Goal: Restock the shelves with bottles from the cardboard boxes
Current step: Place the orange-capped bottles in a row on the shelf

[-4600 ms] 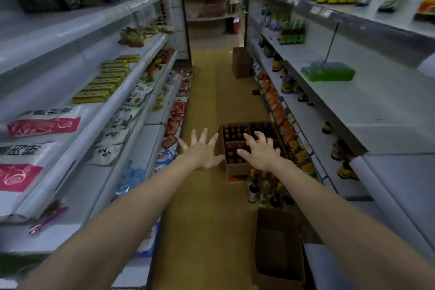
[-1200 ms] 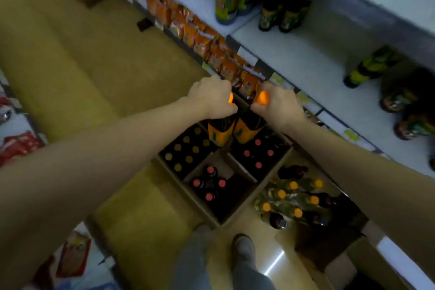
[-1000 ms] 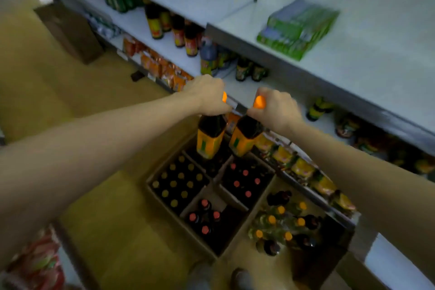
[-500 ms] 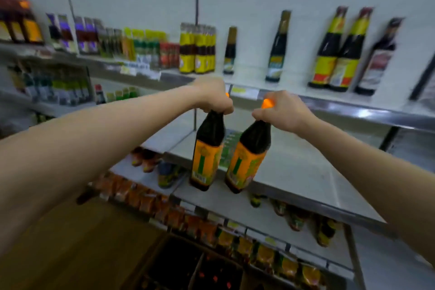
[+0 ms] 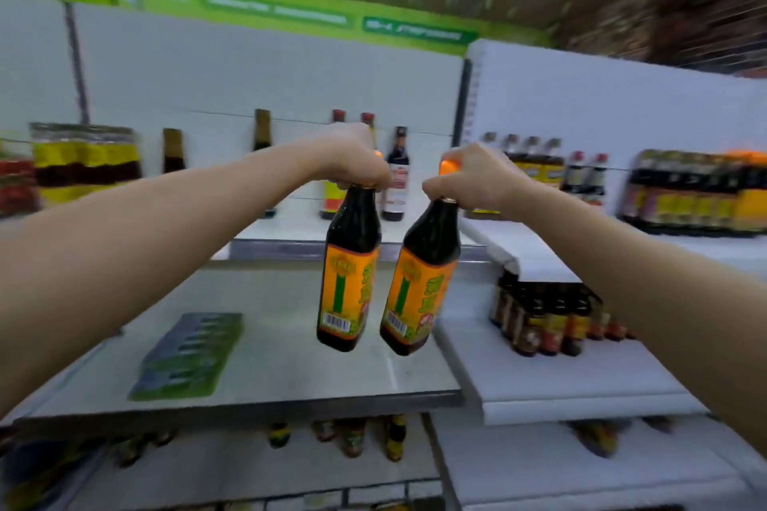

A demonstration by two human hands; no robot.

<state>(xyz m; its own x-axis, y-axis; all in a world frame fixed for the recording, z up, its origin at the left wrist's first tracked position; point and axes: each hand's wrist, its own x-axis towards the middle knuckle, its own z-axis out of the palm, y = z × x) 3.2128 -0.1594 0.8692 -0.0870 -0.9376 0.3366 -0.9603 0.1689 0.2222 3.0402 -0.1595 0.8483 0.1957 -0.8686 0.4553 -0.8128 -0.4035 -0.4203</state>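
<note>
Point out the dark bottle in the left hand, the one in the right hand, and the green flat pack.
Left dark bottle (image 5: pixel 348 295), head view: orange label.
Right dark bottle (image 5: pixel 417 299), head view: orange label.
Green flat pack (image 5: pixel 189 357), head view: top face.

Room on the middle shelf

The grey shelf (image 5: pixel 290 344) is bare between the green pack (image 5: pixel 186 353) and small bottles (image 5: pixel 543 315).

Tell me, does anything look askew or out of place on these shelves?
The right hand's bottle hangs tilted, while the left hand's bottle hangs nearly straight. A green pack lies flat and alone on the grey shelf. No spill shows.
</note>
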